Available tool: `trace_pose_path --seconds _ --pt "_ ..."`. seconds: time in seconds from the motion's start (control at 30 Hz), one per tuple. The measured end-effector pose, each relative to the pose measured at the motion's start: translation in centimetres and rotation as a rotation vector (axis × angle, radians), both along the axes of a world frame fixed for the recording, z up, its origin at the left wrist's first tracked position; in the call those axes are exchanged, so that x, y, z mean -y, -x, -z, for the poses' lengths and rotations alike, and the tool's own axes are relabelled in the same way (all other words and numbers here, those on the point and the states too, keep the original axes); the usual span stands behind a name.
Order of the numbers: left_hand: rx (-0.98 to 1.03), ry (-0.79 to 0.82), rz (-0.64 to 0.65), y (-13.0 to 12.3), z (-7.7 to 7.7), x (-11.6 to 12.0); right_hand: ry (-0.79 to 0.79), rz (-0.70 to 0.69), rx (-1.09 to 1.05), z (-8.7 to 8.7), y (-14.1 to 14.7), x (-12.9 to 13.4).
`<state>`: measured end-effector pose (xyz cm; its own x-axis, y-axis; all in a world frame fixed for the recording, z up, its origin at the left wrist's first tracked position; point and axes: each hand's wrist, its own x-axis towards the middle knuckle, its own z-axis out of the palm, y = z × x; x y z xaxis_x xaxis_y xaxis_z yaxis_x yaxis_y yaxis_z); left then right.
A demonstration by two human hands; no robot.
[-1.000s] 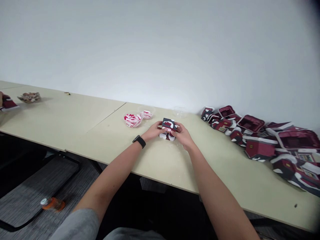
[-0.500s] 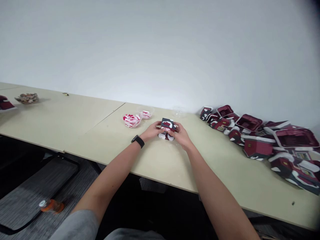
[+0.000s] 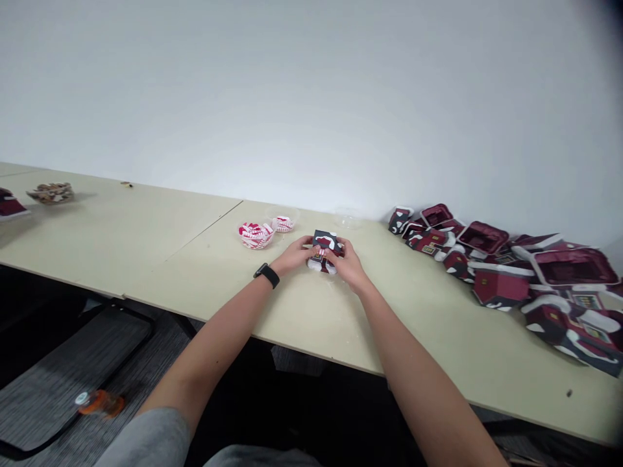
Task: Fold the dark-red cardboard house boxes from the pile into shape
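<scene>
A small paper house model (image 3: 324,253) is gripped between a person's two bare hands, just above or on a pale cream table (image 3: 146,240); whether it touches the surface cannot be told. Its dark red walls are trimmed in white, and its near-black roof, marked with white snow shapes, is tilted up and away from the person. Its long axis cannot be made out. Small printing may be present, but no writing can be read.

The fingers of the left hand (image 3: 294,255) are closed around the model's left side, and those of the right hand (image 3: 348,264) around its right side, so that the model sits between both sets of fingertips. A black watch (image 3: 267,275) is worn on the left wrist.

To the left, a clear bowl (image 3: 255,235) is filled with red-and-white paper pieces, and a second clear bowl (image 3: 283,224) stands just behind it. A clear container (image 3: 346,217) is placed behind the model. A heap of similar dark red houses (image 3: 501,282) lies to the right against a white wall (image 3: 311,97).
</scene>
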<state>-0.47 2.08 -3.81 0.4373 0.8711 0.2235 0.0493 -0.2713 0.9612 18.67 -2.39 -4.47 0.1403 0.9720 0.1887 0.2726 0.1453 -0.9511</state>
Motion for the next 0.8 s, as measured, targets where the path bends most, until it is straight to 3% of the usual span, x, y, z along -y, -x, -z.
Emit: trace_pose_path --seconds 0.53,0.8 --pt "-0.011 0.031 0.027 0.03 -0.32 0.2 -0.022 -0.029 0.013 -0.13 0.12 0.3" --pt "-0.027 -0.034 0.045 0.05 -0.47 0.28 -0.046 -0.03 0.043 0.11 -0.09 0.08"
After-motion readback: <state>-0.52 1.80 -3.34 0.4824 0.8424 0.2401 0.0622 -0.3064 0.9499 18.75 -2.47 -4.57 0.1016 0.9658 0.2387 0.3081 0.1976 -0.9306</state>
